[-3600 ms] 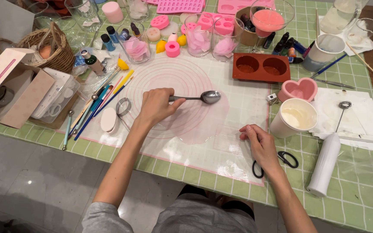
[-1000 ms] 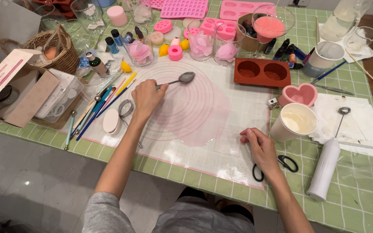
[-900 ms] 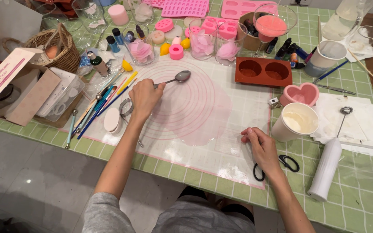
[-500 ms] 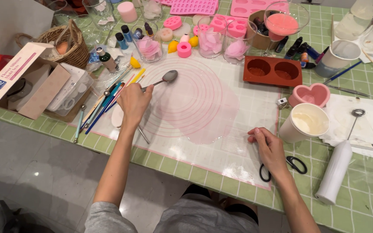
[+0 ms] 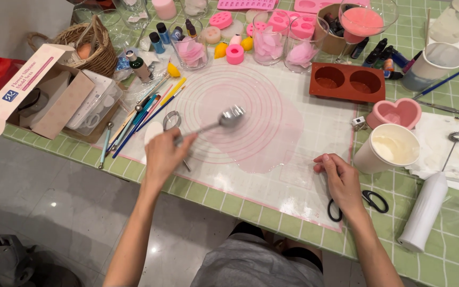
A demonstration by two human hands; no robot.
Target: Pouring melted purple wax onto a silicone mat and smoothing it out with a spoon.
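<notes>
Compared with the earlier views, the left hand [image 5: 163, 154] is now sitting nearer the front edge of the silicone mat [image 5: 272, 175], and the metal spoon [image 5: 216, 123] it is carrying is lying lower over the printed pink rings. Its fingers are closing around the spoon's handle, with the bowl pointing up and away from the hand, hovering just above a thin pink film [image 5: 272, 135] spread on the mat. The right hand [image 5: 341, 180] is resting loosely curled on the mat's near right corner, gripping nothing, just beside black-handled scissors [image 5: 370, 202]. Beyond it a paper cup [image 5: 389, 151] of pale liquid is standing close. I judge the spoon could scrape or tear the film if dragged, and a sweep of the right hand could tip the cup over the surface [image 5: 452, 255].
</notes>
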